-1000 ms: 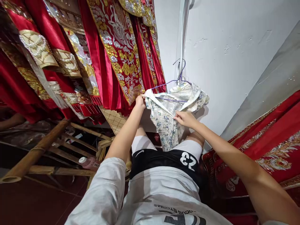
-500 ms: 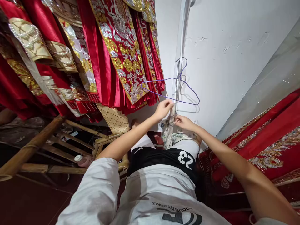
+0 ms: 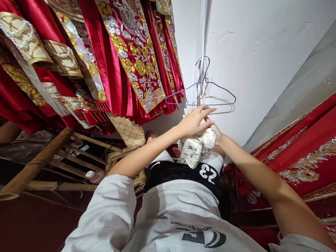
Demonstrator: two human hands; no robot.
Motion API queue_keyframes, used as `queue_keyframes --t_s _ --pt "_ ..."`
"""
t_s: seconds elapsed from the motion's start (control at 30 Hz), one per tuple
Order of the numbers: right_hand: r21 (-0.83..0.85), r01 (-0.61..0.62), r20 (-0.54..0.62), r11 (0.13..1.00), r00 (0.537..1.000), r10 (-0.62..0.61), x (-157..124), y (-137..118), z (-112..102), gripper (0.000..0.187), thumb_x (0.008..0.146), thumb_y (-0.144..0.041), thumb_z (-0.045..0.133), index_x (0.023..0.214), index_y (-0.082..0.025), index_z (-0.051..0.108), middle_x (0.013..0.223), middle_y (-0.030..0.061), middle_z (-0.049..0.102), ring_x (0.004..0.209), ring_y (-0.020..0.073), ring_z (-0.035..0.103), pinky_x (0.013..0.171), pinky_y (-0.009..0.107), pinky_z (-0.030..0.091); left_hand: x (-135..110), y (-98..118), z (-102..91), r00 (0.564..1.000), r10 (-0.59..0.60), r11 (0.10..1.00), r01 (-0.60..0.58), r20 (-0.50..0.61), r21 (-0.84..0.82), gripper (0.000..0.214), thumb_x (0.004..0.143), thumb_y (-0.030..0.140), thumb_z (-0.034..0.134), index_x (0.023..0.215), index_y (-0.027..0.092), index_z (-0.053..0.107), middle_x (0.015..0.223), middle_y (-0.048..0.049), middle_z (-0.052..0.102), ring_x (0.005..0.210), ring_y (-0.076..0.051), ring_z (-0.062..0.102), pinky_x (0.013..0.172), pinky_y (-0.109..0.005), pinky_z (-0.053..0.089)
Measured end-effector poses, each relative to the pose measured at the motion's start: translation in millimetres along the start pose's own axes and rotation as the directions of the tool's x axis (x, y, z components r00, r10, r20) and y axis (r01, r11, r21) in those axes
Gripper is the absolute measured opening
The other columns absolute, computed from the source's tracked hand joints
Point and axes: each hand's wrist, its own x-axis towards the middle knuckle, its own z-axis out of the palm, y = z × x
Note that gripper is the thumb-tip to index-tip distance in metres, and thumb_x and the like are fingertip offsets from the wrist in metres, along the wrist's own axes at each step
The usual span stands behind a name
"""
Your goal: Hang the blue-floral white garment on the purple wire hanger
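A cream cloth with a grey-green floral print (image 3: 191,152) hangs bunched in front of my thighs. My left hand (image 3: 194,120) lies over the top of the cloth, palm down, its fingers stretched out and spread. Partly behind it, my right hand (image 3: 215,132) has its fingers bent around the upper right part of the cloth; some of those fingers are hidden. Just above both hands, a thin purple wire hanger (image 3: 205,82) hangs from a pale upright rail by the wall, with no garment on it.
Red costumes with gold and silver embroidery (image 3: 140,66) hang at the left. Beneath them stands bamboo furniture (image 3: 39,161), with a small pink bottle with a white cap (image 3: 95,176). On the right lies red beaded fabric (image 3: 296,154). A white wall (image 3: 244,63) rises ahead.
The cloth has gone from hanging narrow between both hands to a bunched bundle. My left hand has moved right and opened over it. The hanger has turned and shifted right.
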Motion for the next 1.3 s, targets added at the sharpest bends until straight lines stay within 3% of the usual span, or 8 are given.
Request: queue_keyframes --t_s 0.17,0.27,0.37,0.53,0.7,0.83,1.1,1.3 --pt "0.185 -0.34 0.145 0.922 0.937 0.316 -7.6 -14.0 -13.4 0.053 0.069 -0.069 0.067 0.085 -0.018 0.066 0.075 0.0106 0.07 0.077 0.0309 0.069 0.071 0.044 0.057 -7.0 -30.8 -6.8 0.886 -0.296 0.859 0.41 0.357 -0.306 0.041 0.084 0.05 0.069 0.102 0.014 0.075 0.09 -0.0099 0.074 0.082 -0.024 0.066 0.075 -0.033 0.053" --pt "0.043 -0.289 0.082 0.956 0.955 0.285 -7.7 -16.4 -34.5 0.034 0.053 -0.035 0.083 0.076 -0.016 0.067 0.066 0.0043 0.067 0.058 0.0197 0.062 0.057 0.031 0.051 -22.3 -41.9 -8.0 0.73 -0.324 0.758 0.581 0.601 -0.296 0.041 0.079 0.056 0.07 0.083 0.015 0.077 0.08 -0.0079 0.074 0.072 -0.022 0.064 0.065 -0.031 0.049" --pt "-0.23 -0.123 -0.092 0.965 0.99 0.105 -0.4 -16.1 -56.6 0.023 0.052 -0.026 0.078 0.069 -0.017 0.065 0.063 0.0003 0.064 0.057 0.0167 0.059 0.057 0.028 0.049 -41.3 -57.8 -11.0 0.672 -0.405 0.831 0.554 0.62 -0.058 0.029 0.066 0.046 0.08 0.068 0.019 0.072 0.068 -0.0038 0.07 0.064 -0.02 0.059 0.061 -0.028 0.045" --pt "-0.691 0.093 -0.324 0.717 0.847 -0.422 24.8 -3.0 -94.0 0.038 0.067 -0.025 0.064 0.104 -0.017 0.072 0.104 0.01 0.074 0.097 0.0273 0.068 0.092 0.043 0.052 -62.9 -95.2 -30.4 0.679 -0.632 0.773 0.518 0.372 0.366 0.031 0.059 0.024 0.078 0.044 0.022 0.051 0.045 0.0004 0.05 0.051 -0.016 0.048 0.058 -0.028 0.039" --pt "-0.748 -0.02 -0.35 0.663 0.861 -0.37 52.6 23.8 -122.2 0.065 0.077 -0.025 0.059 0.142 -0.019 0.056 0.143 0.0129 0.06 0.128 0.0312 0.058 0.108 0.048 0.045 -56.9 -107.0 -62.1 0.774 -0.617 0.676 0.431 0.14 0.597 0.015 0.075 0.015 0.064 0.061 0.02 0.061 0.065 -0.0072 0.065 0.075 -0.025 0.065 0.079 -0.032 0.045" --pt "-0.779 -0.075 -0.318 0.622 0.903 -0.289 57.1 28.2 -130.2 0.04 0.081 -0.025 0.053 0.115 -0.021 0.073 0.119 0.0108 0.074 0.112 0.0304 0.065 0.098 0.046 0.05 -41.4 -97.6 -77.3 0.818 -0.565 0.564 0.293 0.102 0.772 0.018 0.085 0.012 0.052 0.086 0.015 0.07 0.092 -0.0187 0.073 0.099 -0.034 0.069 0.091 -0.042 0.045" --pt "-0.844 -0.154 -0.416 0.514 0.793 -0.445 24.9 -3.9 -142.7 0.013 0.069 -0.021 0.052 0.068 -0.021 0.065 0.061 0.0029 0.06 0.061 0.0206 0.051 0.061 0.03 0.04 -4.0 -90.8 -97.6 0.752 -0.65 0.43 0.482 -0.109 0.763 0.029 0.089 0.02 0.051 0.109 0.012 0.07 0.118 -0.0227 0.069 0.109 -0.037 0.066 0.093 -0.046 0.049" --pt "-0.619 -0.086 -0.442 0.781 0.859 -0.256 28.9 -5.3 -106.3 0.017 0.07 -0.027 0.049 0.064 -0.017 0.061 0.055 -0.0007 0.049 0.057 0.0149 0.043 0.056 0.027 0.034 36.7 -104.5 -106.7 0.895 -0.419 0.802 0.444 -0.152 0.4 0.039 0.092 0.017 0.041 0.123 0.015 0.064 0.123 -0.0158 0.069 0.111 -0.03 0.064 0.097 -0.041 0.048"
